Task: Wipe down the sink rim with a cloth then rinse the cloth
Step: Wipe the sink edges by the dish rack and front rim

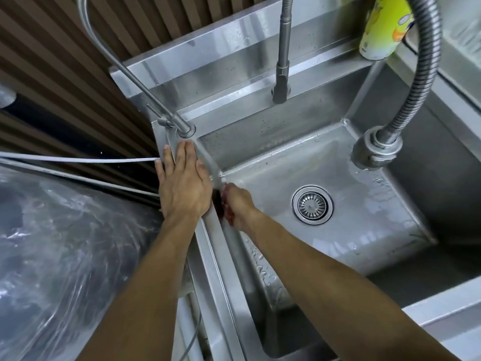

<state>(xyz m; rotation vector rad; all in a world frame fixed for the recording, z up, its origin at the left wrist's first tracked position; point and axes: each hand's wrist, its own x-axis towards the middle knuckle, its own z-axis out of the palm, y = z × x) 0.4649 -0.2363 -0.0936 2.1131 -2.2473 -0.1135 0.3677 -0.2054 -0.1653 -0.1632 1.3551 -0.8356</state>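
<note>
Both forearms reach in from the near edge toward the sink's (338, 157) left rim (216, 246). Right hand (238, 204) is curled closed on a reddish cloth (226, 204), pressing it against the inner face of the rim, just inside the basin; only a sliver of cloth shows between fingers and steel. Just left of that grip, the left hand (182, 181) lies flat and open on the rim top, fingers together, holding nothing. Right of the grip, on the wet basin floor, sits the drain (312, 204). Beyond the left fingertips a thin faucet (186, 130) rises from the rim corner. Farther back stand a second spout (282, 84), a coiled hose (413, 82) and a yellow-green bottle (382, 27).
</note>
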